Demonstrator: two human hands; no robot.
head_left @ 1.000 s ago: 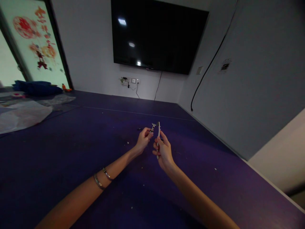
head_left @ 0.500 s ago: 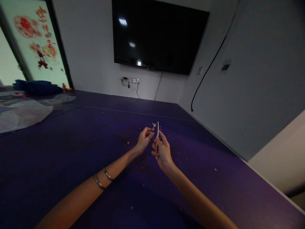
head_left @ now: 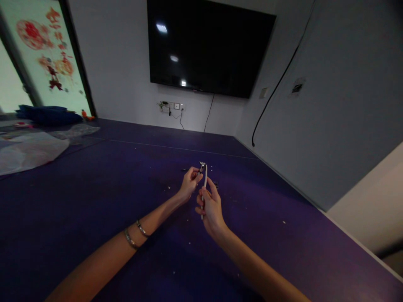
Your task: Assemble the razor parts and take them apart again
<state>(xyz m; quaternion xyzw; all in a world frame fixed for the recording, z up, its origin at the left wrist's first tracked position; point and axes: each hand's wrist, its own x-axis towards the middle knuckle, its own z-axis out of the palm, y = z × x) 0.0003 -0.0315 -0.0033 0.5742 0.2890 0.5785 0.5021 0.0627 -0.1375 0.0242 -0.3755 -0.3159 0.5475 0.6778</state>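
Note:
My left hand (head_left: 189,182) is closed round a small silver metal tool (head_left: 201,167) with a wider head at its top and a darker lower part; its exact kind is too small to tell. In my right hand (head_left: 213,207) is a slim, slightly curved whitish strip (head_left: 205,177), held nearly upright between thumb and fingers. The strip's upper end is right beside the metal tool's head; whether they touch I cannot tell. Behind my right fingers lies a small dark object (head_left: 216,184), partly hidden. Another thin dark piece (head_left: 185,170) rests left of the metal tool.
Small white scraps (head_left: 169,188) dot the purple surface (head_left: 126,247). Clear plastic sheeting (head_left: 34,149) and a dark blue cloth bundle (head_left: 48,115) lie at the left. A television (head_left: 208,46) hangs on the wall above sockets (head_left: 176,106). A black cable (head_left: 280,79) dangles at the right.
My right hand has moved down and slightly left with the whitish strip, whose upper end is now a little lower. The metal tool has shifted slightly left.

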